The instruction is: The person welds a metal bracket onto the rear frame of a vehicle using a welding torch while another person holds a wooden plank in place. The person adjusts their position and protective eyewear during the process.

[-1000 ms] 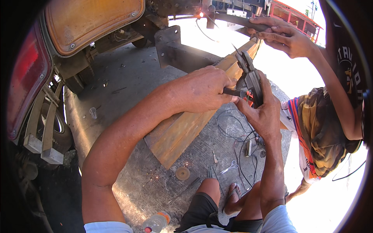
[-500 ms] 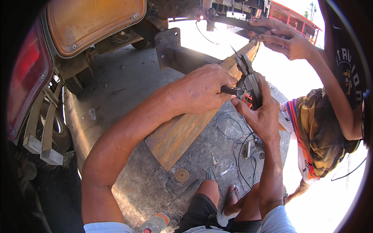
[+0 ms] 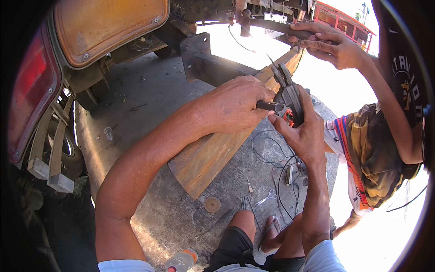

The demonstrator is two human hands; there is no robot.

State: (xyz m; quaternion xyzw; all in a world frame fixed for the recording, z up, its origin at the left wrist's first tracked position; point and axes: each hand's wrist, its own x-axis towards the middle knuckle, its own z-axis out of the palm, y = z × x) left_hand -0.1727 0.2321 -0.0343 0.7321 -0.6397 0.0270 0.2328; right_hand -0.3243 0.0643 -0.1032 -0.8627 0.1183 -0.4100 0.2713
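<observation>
My left hand (image 3: 242, 102) is closed around a dark round metal rod (image 3: 270, 106), whose blunt end sticks out past my thumb. My left forearm reaches across a thick wooden plank (image 3: 213, 165). Just right of the rod, my right hand (image 3: 304, 133) grips a dark grey metal tool with a jaw-like upper end (image 3: 290, 95); its exact kind is unclear. A thin dark rod or wire points up and left from that end. Beyond it, a co-worker's hands (image 3: 333, 45) rest on a dark bar (image 3: 276, 26) near the plank's far end.
A steel bracket (image 3: 217, 68) meets the plank from the left. Vehicle lamps (image 3: 111, 27) fill the upper left. On the concrete lie scissors (image 3: 266, 197), a round disc (image 3: 211, 205), black cables (image 3: 276, 158) and a clear bottle (image 3: 179, 262). The co-worker (image 3: 376, 149) stands at the right.
The grey tool and my right hand have shifted very slightly left. My left hand stays in nearly the same place on the rod.
</observation>
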